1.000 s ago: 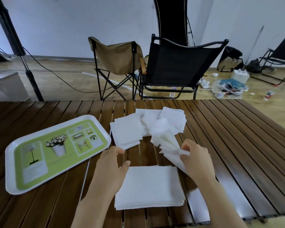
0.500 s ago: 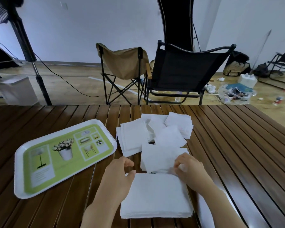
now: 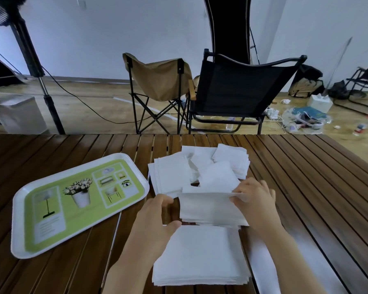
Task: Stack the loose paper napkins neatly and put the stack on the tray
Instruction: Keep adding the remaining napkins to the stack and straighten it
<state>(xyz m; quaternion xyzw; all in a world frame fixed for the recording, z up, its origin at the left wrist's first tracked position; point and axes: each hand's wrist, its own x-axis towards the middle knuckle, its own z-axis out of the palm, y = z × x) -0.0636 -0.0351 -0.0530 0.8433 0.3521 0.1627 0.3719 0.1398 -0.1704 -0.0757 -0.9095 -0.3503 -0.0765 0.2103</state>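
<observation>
Your right hand point(image 3: 255, 203) pinches the right end of a single napkin point(image 3: 208, 206), thumb and fingertips clamped on its upper edge, so the sheet hangs lifted and tilted just above the far edge of the neat stack point(image 3: 200, 254). Your left hand point(image 3: 155, 221) sits at the napkin's left end, fingers curled close beside its upper corner; whether they actually grip the paper you cannot tell from this view (the corner is hidden behind the fingertips). The left thumb rests on the stack's far left corner.

The stack lies at the near edge of the table point(image 3: 306, 177), between your forearms. The loose napkins point(image 3: 200, 168) lie in a scattered heap beyond it, toward the middle of the table. The green and white tray point(image 3: 26, 249) sits near the left edge, just beside the heap, holding no napkins.

Half a second ago the same napkin lay lower and flatter under your right hand; now it is raised and stretched between both hands. The left hand has moved up from the stack toward the sheet.

Both forearms reach forward from the near edge, backs of the hands up, wrists slightly bent inward toward each other.
</observation>
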